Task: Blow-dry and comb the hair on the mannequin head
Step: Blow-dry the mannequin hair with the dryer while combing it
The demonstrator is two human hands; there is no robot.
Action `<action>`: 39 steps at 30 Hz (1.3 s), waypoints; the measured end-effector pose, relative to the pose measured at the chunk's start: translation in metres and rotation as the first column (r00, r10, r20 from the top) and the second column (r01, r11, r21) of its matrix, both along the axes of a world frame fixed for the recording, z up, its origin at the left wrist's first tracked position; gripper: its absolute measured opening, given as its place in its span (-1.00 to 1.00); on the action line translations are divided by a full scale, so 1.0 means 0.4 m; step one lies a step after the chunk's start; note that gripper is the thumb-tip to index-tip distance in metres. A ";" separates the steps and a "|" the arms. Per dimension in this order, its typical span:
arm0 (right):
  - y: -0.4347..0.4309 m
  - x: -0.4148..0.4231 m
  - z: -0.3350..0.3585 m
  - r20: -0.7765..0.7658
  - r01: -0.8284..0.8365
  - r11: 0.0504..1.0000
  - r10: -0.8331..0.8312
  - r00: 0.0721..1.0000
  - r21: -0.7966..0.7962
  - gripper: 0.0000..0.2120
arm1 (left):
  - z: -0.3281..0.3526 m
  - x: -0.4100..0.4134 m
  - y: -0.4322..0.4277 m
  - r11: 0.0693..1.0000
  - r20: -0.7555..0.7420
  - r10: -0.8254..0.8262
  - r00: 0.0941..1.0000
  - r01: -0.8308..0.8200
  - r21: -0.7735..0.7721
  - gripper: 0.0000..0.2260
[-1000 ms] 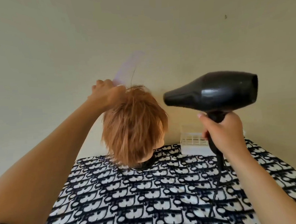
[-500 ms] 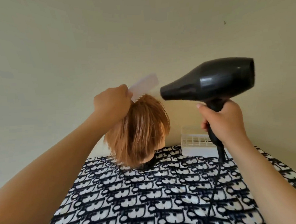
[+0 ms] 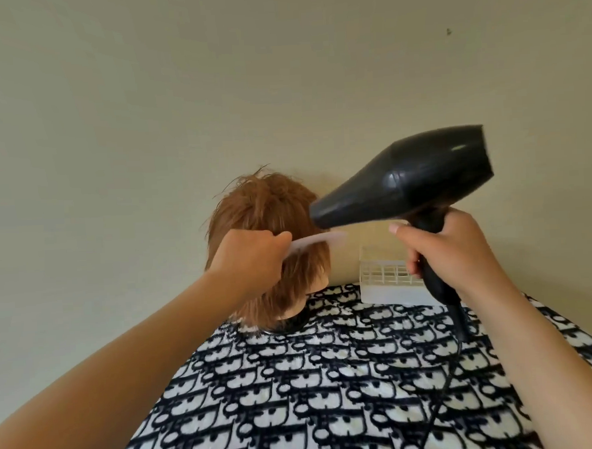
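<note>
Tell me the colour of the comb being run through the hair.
The comb is pale pink to white, seen in the head view.

**Both arms raised, each hand in a firm grip**

The bare left forearm (image 3: pixel 140 356) enters from the 8 o'clock corner of the view and slants up toward 2 o'clock, ending just left of centre. The left hand (image 3: pixel 251 252) makes a fist with its back toward the camera. Its fingers are curled round one end of a comb (image 3: pixel 326 239), which sticks out toward 3 o'clock.

The right forearm (image 3: pixel 542 366) comes in from the 4 o'clock corner and rises toward 11 o'clock. The right hand (image 3: pixel 460 253) is at 3 o'clock of the left hand and well apart from it. It wraps the handle of a hair dryer (image 3: pixel 405 180). One pale-nailed fingertip at the top of the grip points toward 9 o'clock.
</note>
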State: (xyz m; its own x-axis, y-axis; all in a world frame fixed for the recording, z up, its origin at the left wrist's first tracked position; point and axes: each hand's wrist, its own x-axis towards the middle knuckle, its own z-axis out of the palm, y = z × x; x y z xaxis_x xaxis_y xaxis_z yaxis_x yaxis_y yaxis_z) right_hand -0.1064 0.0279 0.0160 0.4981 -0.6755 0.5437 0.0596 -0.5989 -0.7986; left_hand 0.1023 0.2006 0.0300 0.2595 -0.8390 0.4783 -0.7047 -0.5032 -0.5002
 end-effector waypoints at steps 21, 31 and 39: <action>0.038 0.013 -0.032 0.000 -0.077 0.997 0.077 0.997 -0.024 -0.64 | -0.117 0.064 0.086 0.906 -0.082 -0.360 0.929 0.369 0.209 -0.74; 0.040 0.017 -0.048 -0.028 -0.146 0.988 0.147 0.989 0.046 -0.59 | -0.212 0.057 0.124 0.899 0.020 -0.308 0.951 0.284 0.333 -0.60; 0.047 0.043 -0.043 0.067 -0.032 0.999 0.033 0.997 -0.013 -0.67 | -0.132 0.077 0.159 0.875 0.175 -0.389 0.905 0.422 -0.238 -0.84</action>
